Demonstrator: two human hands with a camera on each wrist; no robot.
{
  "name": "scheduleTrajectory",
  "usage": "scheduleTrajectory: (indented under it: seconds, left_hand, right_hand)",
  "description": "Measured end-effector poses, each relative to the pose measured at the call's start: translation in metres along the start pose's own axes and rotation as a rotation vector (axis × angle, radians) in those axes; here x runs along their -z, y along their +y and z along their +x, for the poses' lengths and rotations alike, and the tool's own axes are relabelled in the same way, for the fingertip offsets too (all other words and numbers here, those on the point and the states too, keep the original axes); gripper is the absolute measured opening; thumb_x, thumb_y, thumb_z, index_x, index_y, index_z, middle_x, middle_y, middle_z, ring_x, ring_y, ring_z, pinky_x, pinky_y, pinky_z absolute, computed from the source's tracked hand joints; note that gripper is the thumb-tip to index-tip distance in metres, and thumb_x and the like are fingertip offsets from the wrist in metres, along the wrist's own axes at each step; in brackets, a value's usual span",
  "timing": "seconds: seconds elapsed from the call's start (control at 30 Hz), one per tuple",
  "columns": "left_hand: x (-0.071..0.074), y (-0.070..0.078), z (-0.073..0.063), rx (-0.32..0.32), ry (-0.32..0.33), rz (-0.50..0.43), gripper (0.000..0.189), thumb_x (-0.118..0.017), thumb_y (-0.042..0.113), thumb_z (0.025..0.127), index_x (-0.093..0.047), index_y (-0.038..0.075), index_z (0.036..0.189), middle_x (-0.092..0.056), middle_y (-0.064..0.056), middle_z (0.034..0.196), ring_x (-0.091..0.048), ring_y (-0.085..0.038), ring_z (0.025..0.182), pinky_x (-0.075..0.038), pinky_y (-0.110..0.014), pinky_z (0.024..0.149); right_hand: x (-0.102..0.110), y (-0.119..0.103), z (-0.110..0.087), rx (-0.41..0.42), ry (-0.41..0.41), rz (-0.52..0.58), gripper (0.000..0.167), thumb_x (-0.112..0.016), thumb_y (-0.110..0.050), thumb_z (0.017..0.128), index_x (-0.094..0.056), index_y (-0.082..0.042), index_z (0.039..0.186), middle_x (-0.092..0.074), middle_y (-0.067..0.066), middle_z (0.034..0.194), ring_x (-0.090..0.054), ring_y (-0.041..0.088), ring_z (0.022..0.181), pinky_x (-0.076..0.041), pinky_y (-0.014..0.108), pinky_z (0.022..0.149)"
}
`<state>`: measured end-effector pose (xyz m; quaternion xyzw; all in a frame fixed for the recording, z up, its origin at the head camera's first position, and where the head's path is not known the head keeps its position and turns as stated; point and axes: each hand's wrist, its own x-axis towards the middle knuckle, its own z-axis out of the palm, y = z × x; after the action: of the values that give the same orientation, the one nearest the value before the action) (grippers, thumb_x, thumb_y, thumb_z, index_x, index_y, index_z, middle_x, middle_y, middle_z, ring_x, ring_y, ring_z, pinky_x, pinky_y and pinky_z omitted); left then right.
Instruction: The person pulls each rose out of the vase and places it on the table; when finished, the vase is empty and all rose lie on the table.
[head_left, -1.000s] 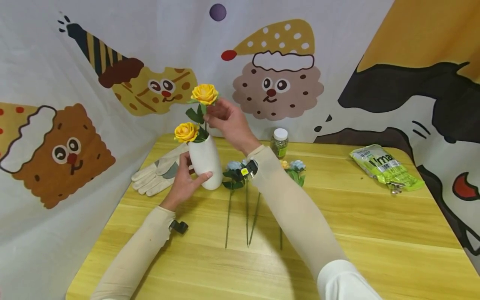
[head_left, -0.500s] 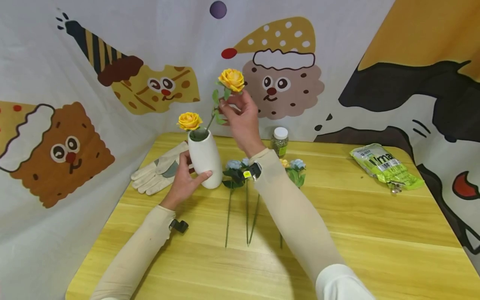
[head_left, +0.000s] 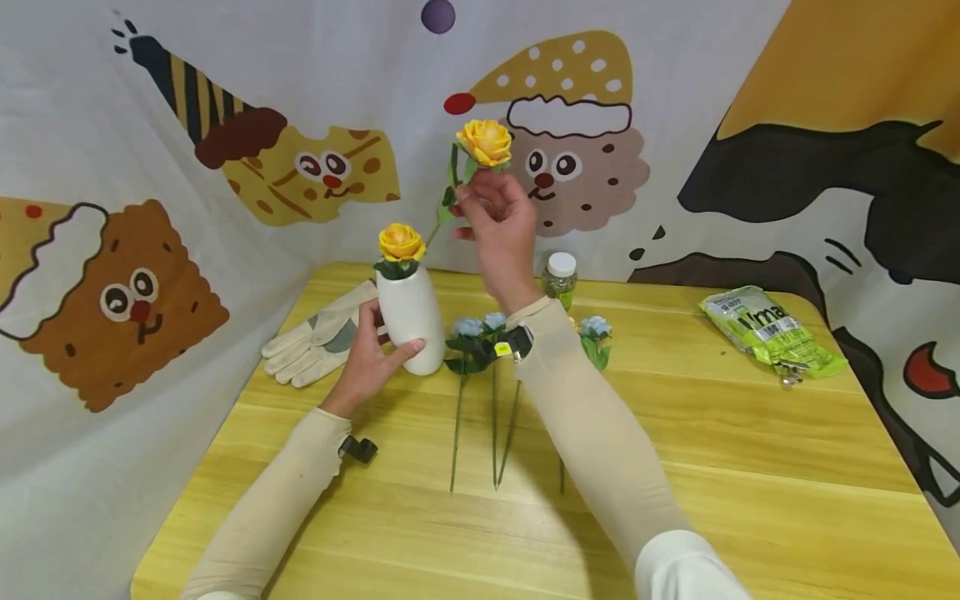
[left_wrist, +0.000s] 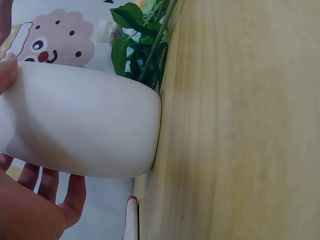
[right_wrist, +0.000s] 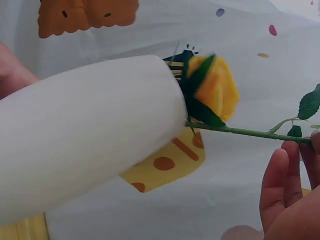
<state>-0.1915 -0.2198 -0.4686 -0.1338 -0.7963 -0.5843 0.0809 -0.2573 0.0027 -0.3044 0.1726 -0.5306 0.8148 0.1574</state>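
A white vase [head_left: 411, 321] stands on the wooden table, with my left hand [head_left: 369, 362] gripping its side, thumb across the front. In the left wrist view the fingers of that hand curl round the vase [left_wrist: 85, 120]. One yellow rose [head_left: 402, 242] sits low in the mouth, its bloom close above the rim. My right hand [head_left: 504, 229] pinches the stem of a second yellow rose [head_left: 484, 142], held higher and leaning right. The right wrist view shows this rose's green stem [right_wrist: 245, 132] running out of the vase mouth to my fingers; its lower end is hidden inside.
Blue roses [head_left: 468, 327] with dark leaves lie right of the vase, stems toward me. Another blue rose [head_left: 596, 327] lies past my right forearm. Behind stands a jar with a white lid [head_left: 561, 279]. A glove [head_left: 318, 337] lies left, a green bag [head_left: 772, 333] far right.
My right hand has moved up and to the right, drawing its yellow rose higher out of the vase. The other yellow rose has shifted right in the mouth. My left hand stays on the vase.
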Motion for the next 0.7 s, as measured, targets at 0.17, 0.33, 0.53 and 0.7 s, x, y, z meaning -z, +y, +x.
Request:
scheduleTrajectory:
  seconds: [0.17,0.33,0.53,0.7]
  left_hand:
    - [0.0,-0.001,0.001,0.002,-0.007,0.017,0.083,-0.08,0.018,0.094,-0.026,0.013,0.157,-0.044,-0.015,0.148,-0.048,-0.028,0.129,-0.045,-0.057,0.109]
    - [0.001,-0.004,0.002,-0.001,0.002,0.017,0.082,-0.081,0.021,0.094,-0.028,0.013,0.156,-0.045,-0.014,0.146,-0.049,-0.026,0.128,-0.045,-0.056,0.109]
    - [0.0,-0.003,0.001,0.004,-0.003,0.013,0.084,-0.081,0.02,0.093,-0.027,0.013,0.157,-0.045,-0.015,0.147,-0.048,-0.028,0.129,-0.045,-0.056,0.108]
    - [0.0,-0.003,0.002,-0.002,0.002,0.014,0.085,-0.081,0.017,0.093,-0.026,0.012,0.158,-0.044,-0.015,0.148,-0.048,-0.028,0.129,-0.046,-0.056,0.107]
  right_hand:
    - [0.008,-0.013,0.004,0.023,0.062,0.06,0.015,-0.07,-0.002,0.101,-0.065,-0.009,0.113,-0.071,-0.001,0.101,-0.072,0.018,0.083,-0.061,0.027,0.064]
    - [0.021,-0.022,0.004,0.055,0.134,0.133,0.016,-0.068,-0.003,0.102,-0.061,-0.012,0.114,-0.071,0.002,0.105,-0.071,0.018,0.089,-0.06,0.027,0.062]
    - [0.037,-0.024,-0.001,0.122,0.231,0.22,0.018,-0.065,0.002,0.102,-0.059,-0.012,0.113,-0.072,0.005,0.103,-0.073,0.016,0.087,-0.059,0.029,0.057]
    - [0.045,-0.026,-0.001,0.149,0.248,0.221,0.017,-0.068,-0.001,0.101,-0.06,-0.009,0.113,-0.074,0.009,0.103,-0.073,0.02,0.076,-0.06,0.032,0.057]
